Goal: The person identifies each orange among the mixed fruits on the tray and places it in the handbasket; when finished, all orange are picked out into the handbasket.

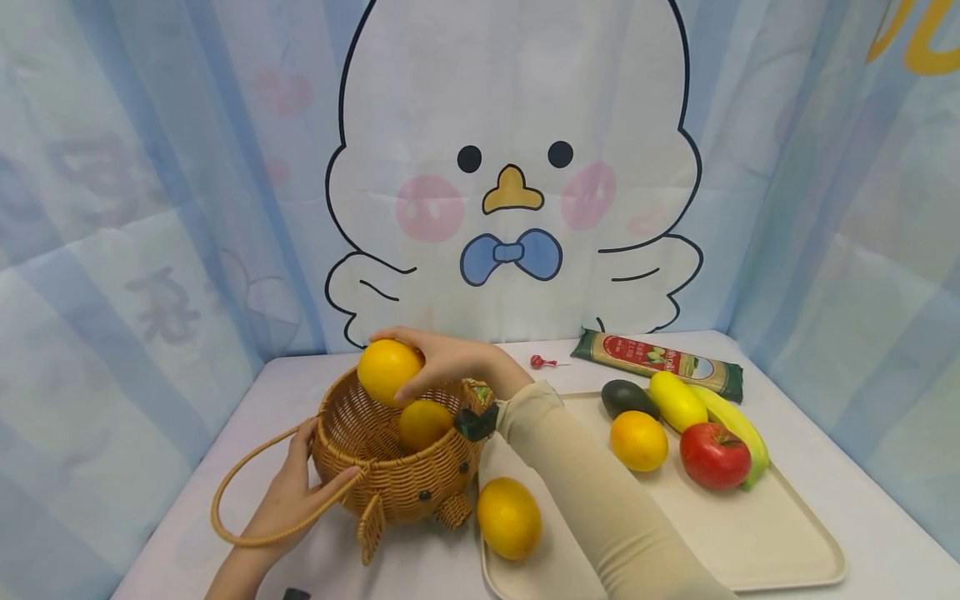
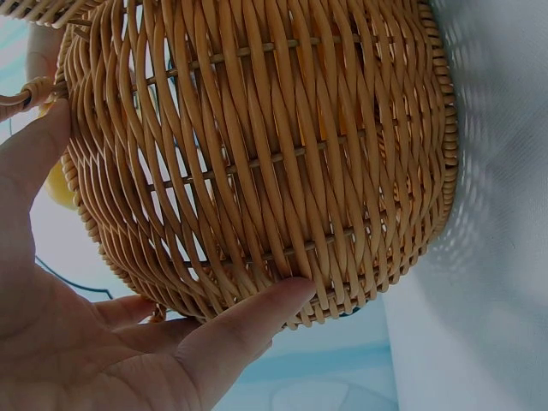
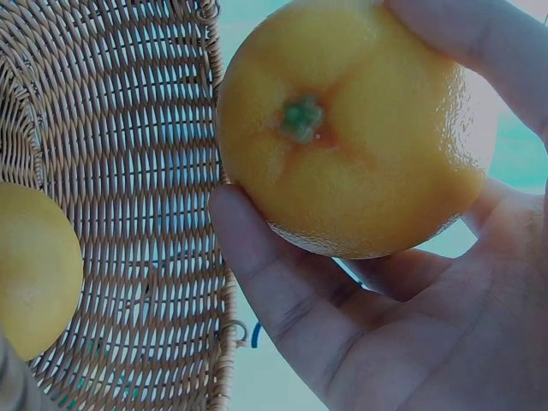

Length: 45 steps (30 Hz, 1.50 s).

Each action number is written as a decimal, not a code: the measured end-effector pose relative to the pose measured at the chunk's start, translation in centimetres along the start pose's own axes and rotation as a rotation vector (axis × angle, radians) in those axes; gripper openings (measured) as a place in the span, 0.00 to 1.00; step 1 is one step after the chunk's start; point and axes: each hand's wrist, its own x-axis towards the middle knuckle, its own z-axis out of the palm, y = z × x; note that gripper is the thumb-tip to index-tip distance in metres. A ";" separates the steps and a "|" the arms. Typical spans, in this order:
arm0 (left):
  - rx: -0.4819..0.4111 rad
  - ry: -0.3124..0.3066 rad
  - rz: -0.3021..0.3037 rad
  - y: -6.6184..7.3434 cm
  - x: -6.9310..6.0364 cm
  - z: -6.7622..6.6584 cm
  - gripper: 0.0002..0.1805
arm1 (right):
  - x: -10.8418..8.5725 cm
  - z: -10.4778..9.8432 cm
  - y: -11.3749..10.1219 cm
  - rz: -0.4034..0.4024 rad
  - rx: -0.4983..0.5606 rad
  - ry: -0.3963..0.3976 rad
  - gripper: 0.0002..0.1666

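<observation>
Thumb and fingers of the right hand (image 1: 448,358) grip an orange (image 1: 389,372) in the head view, over the mouth of the wicker basket (image 1: 405,483); a second orange (image 1: 423,425) lies inside the basket. At the basket's left side, the left hand (image 1: 288,500) holds its wall between thumb and fingers, with the looped handle (image 1: 217,492) passing across the wrist. Just right of the basket, a third orange (image 1: 509,518) lies at the near edge of a beige tray (image 1: 750,542). Farther right of the basket, a fourth orange (image 1: 639,441), a dark green avocado (image 1: 626,398), a yellow fruit (image 1: 678,401), a banana (image 1: 738,421) and a red apple (image 1: 715,456) cluster together. Beyond the basket to the right, the surface (image 1: 172,558) carries a red lollipop (image 1: 537,362) and a green packet (image 1: 660,360) whose red panel bears lettering too small to read. Faint characters on the curtain (image 1: 247,167) left of the basket are too blurred to read.

The left wrist view shows the left hand against the basket's woven wall, one fingertip on the weave, another digit at the rim beside the handle's joint.

In the right wrist view, the gripped orange shows its green stem end beside the basket's rim; the second orange lies within.
</observation>
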 end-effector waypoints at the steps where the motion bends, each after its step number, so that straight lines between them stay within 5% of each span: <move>1: 0.000 0.000 0.001 0.0 0.0 0.0 0.48 | 0.0 0.0 0.0 0.000 -0.002 0.000 0.51; 45: 0.010 -0.008 -0.016 -0.1 0.0 0.1 0.49 | 1.6 1.0 0.2 -0.016 0.010 -0.015 0.50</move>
